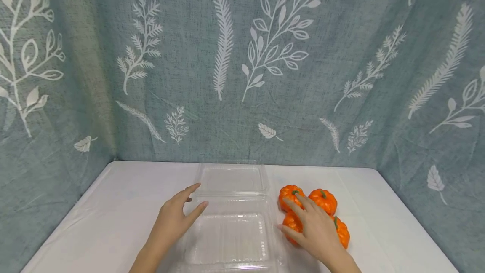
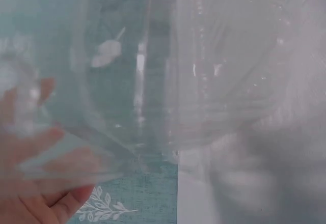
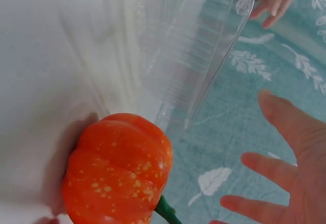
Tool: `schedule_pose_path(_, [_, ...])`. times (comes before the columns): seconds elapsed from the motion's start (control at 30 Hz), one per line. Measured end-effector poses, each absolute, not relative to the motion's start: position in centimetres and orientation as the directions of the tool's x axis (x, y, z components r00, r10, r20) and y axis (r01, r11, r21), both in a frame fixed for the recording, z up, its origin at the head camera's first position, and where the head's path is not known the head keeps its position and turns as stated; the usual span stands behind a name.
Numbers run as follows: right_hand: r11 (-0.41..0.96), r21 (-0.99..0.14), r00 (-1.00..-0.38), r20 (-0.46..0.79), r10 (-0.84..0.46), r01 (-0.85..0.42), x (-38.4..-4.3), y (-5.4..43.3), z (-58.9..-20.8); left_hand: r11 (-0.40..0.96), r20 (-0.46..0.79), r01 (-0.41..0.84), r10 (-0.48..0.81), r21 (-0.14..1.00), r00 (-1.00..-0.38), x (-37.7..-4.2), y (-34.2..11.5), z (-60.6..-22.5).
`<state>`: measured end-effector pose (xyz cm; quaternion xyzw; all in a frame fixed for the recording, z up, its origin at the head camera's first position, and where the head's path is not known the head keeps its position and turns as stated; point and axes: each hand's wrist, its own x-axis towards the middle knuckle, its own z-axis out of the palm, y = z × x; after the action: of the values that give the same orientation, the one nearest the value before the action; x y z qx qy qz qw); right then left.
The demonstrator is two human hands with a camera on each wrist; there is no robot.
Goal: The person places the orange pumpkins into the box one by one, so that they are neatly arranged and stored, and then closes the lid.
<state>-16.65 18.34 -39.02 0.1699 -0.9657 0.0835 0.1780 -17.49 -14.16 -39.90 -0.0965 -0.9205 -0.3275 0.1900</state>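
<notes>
A clear plastic clamshell box lies unfolded on the table, its base (image 1: 227, 243) toward me and its lid (image 1: 232, 179) toward the back. My left hand (image 1: 174, 218) is beside the box's left edge, thumb and fingers spread apart, holding nothing. In the left wrist view, that hand (image 2: 48, 183) appears partly through the clear plastic. Several orange toy pumpkins with green stems cluster right of the box, including one at the back right (image 1: 325, 202). Over this cluster hovers my right hand (image 1: 318, 228), fingers spread, partly hiding the front pumpkins. One speckled pumpkin (image 3: 119, 170) is close in the right wrist view.
A white-covered table (image 1: 379, 222) bears everything. Blue-green curtains (image 1: 235, 129) with pale leaf prints hang behind it and along both sides.
</notes>
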Motion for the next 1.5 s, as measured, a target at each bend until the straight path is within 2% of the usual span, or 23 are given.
schedule_pose_path(0.2, [0.936, -0.128, -0.906, 0.324, -0.272, -0.328, -16.5, 18.5, -39.2, 0.738, 0.37, 0.268, 0.026, 0.62, -0.929, -18.0, -14.8, -40.0])
schedule_pose_path(0.43, [0.944, -0.167, -0.924, 0.309, -0.224, -0.284, -16.0, 18.6, -39.3, 0.721, 0.258, 0.147, -0.045, 0.677, -0.965, -17.7, -15.8, -40.0])
schedule_pose_path(0.83, [0.947, -0.21, -0.94, 0.292, -0.175, -0.241, -15.4, 18.5, -40.1, 0.762, 0.031, -0.019, -0.051, 0.647, -0.998, -17.8, -16.7, -40.4])
schedule_pose_path(1.5, [0.919, -0.346, -0.979, 0.131, -0.153, -0.19, -16.9, 19.4, -40.3, 0.676, -0.028, -0.037, -0.025, 0.736, -0.999, -18.0, -16.6, -40.8])
